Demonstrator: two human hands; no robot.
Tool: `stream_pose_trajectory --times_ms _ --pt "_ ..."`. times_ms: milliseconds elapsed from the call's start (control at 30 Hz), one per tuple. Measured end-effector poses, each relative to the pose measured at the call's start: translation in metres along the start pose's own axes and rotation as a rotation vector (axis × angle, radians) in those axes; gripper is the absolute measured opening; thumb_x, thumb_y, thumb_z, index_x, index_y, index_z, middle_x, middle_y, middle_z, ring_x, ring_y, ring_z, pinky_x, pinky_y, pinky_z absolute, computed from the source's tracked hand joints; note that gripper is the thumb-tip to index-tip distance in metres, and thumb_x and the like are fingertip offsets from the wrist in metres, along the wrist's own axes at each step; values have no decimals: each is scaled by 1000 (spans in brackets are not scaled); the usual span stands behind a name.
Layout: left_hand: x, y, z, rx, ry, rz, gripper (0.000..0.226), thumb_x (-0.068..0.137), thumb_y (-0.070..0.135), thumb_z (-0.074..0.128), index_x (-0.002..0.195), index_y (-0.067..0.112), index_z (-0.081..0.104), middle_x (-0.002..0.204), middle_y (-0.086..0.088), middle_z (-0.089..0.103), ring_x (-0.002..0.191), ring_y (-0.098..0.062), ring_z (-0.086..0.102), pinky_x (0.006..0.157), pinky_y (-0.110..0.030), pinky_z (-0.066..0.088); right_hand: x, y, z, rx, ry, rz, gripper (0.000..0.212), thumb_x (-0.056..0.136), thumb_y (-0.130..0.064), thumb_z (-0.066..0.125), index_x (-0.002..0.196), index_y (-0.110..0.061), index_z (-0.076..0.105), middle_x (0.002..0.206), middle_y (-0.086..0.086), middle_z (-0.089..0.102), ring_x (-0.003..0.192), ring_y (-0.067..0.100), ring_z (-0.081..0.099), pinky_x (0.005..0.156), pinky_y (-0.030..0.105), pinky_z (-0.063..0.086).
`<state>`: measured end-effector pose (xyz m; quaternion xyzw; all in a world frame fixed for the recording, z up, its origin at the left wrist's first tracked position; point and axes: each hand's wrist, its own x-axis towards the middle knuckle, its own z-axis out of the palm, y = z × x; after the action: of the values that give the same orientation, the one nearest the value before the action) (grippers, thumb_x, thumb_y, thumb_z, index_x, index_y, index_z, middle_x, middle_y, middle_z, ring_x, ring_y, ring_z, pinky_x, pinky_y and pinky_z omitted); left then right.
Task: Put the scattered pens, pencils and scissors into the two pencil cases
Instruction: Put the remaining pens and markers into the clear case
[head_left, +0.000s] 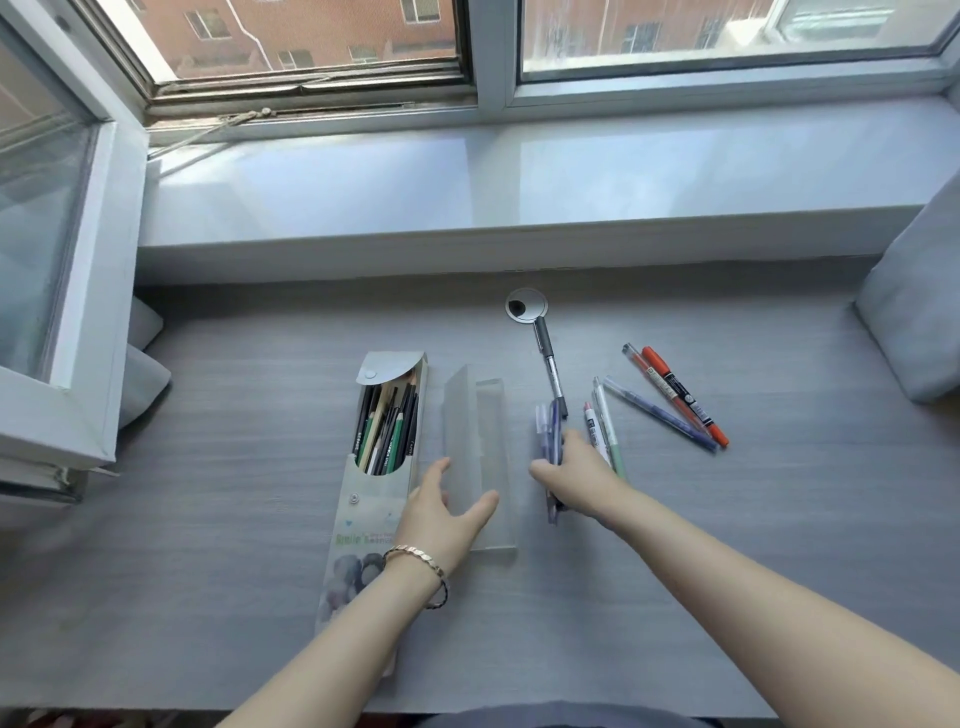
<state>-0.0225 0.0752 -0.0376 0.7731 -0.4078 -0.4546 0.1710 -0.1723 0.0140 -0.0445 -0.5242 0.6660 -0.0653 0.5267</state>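
A printed pencil case (363, 525) lies open on the desk, filled with several pencils (387, 431). To its right sits a frosted clear case (488, 447) with its lid up. My left hand (441, 514) rests spread on the clear case's near end. My right hand (574, 475) is closed around a bunch of blue pens (549, 434) just right of that case. A black pen (550, 369) lies beyond them. Further right are a pale green pen (609, 426), a red-tipped pen (592, 423), a blue pen (660, 413), a clear red pen (649, 374) and an orange marker (685, 397).
A round cable grommet (525, 305) sits in the grey desk top behind the pens. The window sill (519, 182) runs along the back, an open window sash (57, 260) juts in at the left, and a grey cushion (914, 306) leans at the right.
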Motion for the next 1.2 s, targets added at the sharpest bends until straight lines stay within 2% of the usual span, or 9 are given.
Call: stream_pose_trajectory --times_ms 100,267,400,567,667,833,933,1067,1200 --pt "0 -1 2 29 17 17 70 80 39 64 139 22 30 132 -13 47 123 -20 46 96 -27 36 -9 -12 10 89 -76 -129 21 86 -13 49 106 -9 49 74 0 50 58 12 45 50 22 36" --pt "1 -2 4 76 25 31 69 81 40 62 140 22 30 130 -12 49 120 -20 47 95 -28 37 -13 -16 28 -28 -111 -161 42 93 -24 48 130 -4 44 87 9 57 73 28 62 71 37 54" --pt "1 -2 4 88 19 33 70 80 38 62 140 23 30 128 -11 47 116 -22 48 96 -29 38 -8 -1 9 -124 104 -154 31 91 -16 47 116 -3 60 92 7 63 80 24 60 85 36 51" --pt "0 0 7 100 -9 32 70 81 39 61 140 24 27 129 -13 44 117 -24 46 96 -31 38 1 28 -31 -372 326 73 48 86 -28 59 125 -6 41 128 17 45 115 36 51 90 40 44" --pt "-1 1 8 100 -20 18 70 81 40 61 139 24 26 128 -14 44 118 -25 46 97 -32 38 5 35 -33 -455 272 119 45 86 -31 59 118 -3 42 120 18 53 107 36 55 79 37 45" --pt "0 1 6 56 -35 1 69 81 39 62 138 25 27 126 -14 46 115 -22 47 92 -29 36 7 28 -27 -479 236 107 28 89 -9 47 112 3 40 114 23 59 103 38 59 73 35 45" --pt "0 0 7 47 -34 -5 69 80 39 63 138 26 28 124 -14 48 105 -18 46 87 -25 34 2 20 -20 -271 184 66 28 88 -8 44 113 4 43 111 25 60 95 37 60 71 34 46" --pt "0 1 8 51 -21 -10 70 79 40 63 138 26 28 122 -13 47 100 -17 45 88 -27 36 -5 -4 0 122 17 -65 12 91 -18 48 89 -6 51 78 14 61 57 35 62 51 33 49" --pt "0 3 9 117 -22 -11 72 78 42 62 138 27 26 124 -14 47 111 -27 50 94 -35 43 -3 -16 10 201 -78 -61 37 92 -26 49 118 0 52 63 -1 54 64 29 68 64 38 56"
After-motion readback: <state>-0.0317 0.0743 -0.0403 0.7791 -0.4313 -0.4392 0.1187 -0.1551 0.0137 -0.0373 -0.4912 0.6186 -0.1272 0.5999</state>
